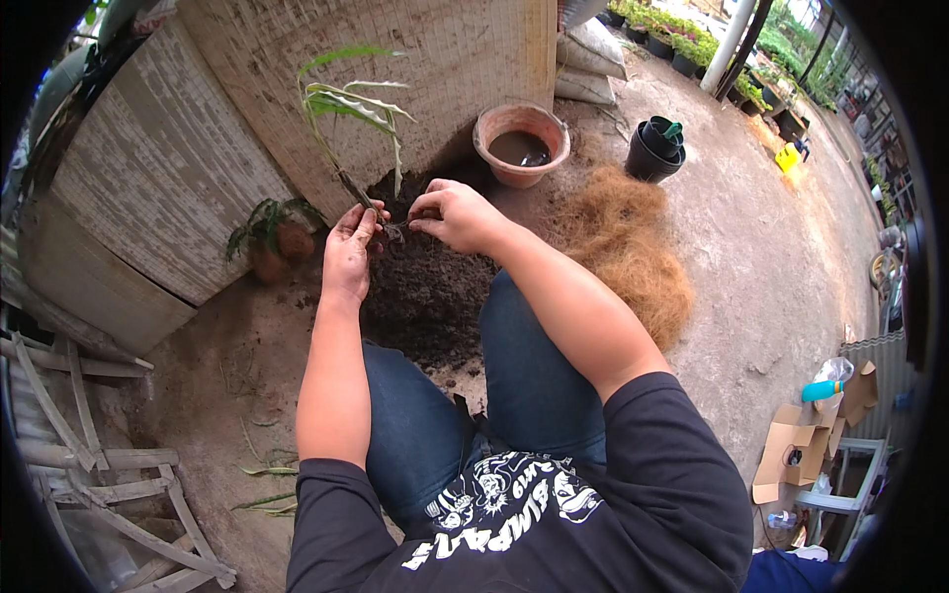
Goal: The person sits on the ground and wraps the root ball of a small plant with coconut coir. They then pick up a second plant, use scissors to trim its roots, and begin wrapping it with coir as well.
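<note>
My left hand [354, 241] grips a leafy plant [348, 179] by the base of its stem, its long green leaves rising above the fingers. Close on its right, my right hand [445, 215] has thumb and fingers pinched at the dark roots [393, 233]; a thin strand seems to run between the fingertips. Beneath both hands lies a heap of dark soil [430, 296], between my knees and a pale upright panel [437, 67].
A clay-coloured pot [549, 122] holds murky water. Stacked black pots [654, 157] and brown fibre [630, 252] lie to the right. A potted plant [278, 241] stands by the panels at left; cut leaves [270, 471] and a wooden frame [111, 493] are lower left.
</note>
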The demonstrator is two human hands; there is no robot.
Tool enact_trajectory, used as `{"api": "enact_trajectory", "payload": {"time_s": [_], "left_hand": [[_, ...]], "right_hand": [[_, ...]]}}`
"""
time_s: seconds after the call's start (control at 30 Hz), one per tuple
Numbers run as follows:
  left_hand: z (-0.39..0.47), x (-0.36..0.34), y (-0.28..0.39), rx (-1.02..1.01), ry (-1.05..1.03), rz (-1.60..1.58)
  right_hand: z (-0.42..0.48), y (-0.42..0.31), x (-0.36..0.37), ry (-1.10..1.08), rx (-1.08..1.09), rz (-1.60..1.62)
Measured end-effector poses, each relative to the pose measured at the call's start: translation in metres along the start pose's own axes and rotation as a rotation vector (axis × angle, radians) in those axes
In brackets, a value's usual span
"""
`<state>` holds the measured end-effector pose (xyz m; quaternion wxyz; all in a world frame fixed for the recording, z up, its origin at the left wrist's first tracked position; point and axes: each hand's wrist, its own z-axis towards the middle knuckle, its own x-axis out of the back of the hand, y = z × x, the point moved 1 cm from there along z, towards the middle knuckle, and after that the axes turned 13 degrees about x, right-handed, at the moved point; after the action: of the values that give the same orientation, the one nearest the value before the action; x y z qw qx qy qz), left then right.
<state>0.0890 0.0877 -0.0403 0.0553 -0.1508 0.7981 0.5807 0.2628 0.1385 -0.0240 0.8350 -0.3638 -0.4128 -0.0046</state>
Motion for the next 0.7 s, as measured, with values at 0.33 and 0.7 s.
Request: {"api": "enact_trajectory", "payload": {"time_s": [0.33,0.7], "left_hand": [[0.0,-0.007,-0.007,-0.034,0.003,0.016],[-0.001,-0.01,-0.01,-0.074,-0.032,0.024]], "right_hand": [[0.0,-0.012,0.002,0.278,0.191,-0.223],[-0.001,-0.022,-0.004,0.399,0.31,-0.455]]}}
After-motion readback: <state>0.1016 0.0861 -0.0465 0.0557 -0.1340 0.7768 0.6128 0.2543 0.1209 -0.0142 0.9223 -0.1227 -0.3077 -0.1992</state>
